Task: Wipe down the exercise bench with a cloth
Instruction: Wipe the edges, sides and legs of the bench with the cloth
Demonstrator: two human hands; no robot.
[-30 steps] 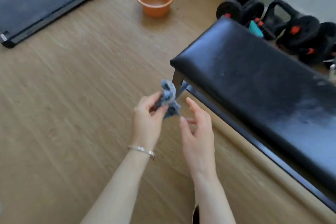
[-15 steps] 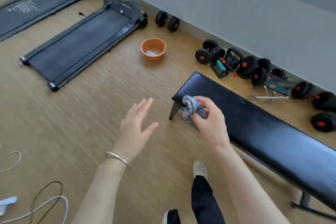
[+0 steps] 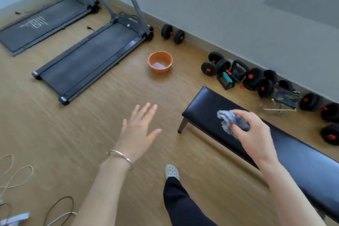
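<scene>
Over the near-left end of the long black padded exercise bench (image 3: 207,108), the right hand (image 3: 254,134) pinches a crumpled blue-and-white cloth (image 3: 228,120) between thumb and fingertips; can't tell whether the cloth touches the pad or hangs just above it. Vs half a sec ago: the cloth was at the bench's end edge, by the leg; it's now further in over the pad top, away from that corner. The left hand (image 3: 140,132) is spread, fingers apart, palm down over the wooden floor (image 3: 91,134), holding nothing, much as before; a thin silver bangle (image 3: 120,157) sits on its wrist. The camera view has tilted up a bit, so more of the wall and treadmill uprights show.

Writing: the far grey treadmill (image 3: 42,24) has white markings on its belt, too blurred to read. The nearer grey treadmill (image 3: 88,60) shows no legible label.

Containers: a round orange plastic basin (image 3: 160,61) stands on the floor between the nearer treadmill & the bench, w/ a little clear water at the bottom. Black dumbbells w/ red caps (image 3: 215,66) line the wall behind the bench. A pale perforated clog (image 3: 171,171) & dark trouser leg (image 3: 183,205) stand beside the bench's near edge. Loose cables (image 3: 16,176) lie at the floor's left edge.
</scene>
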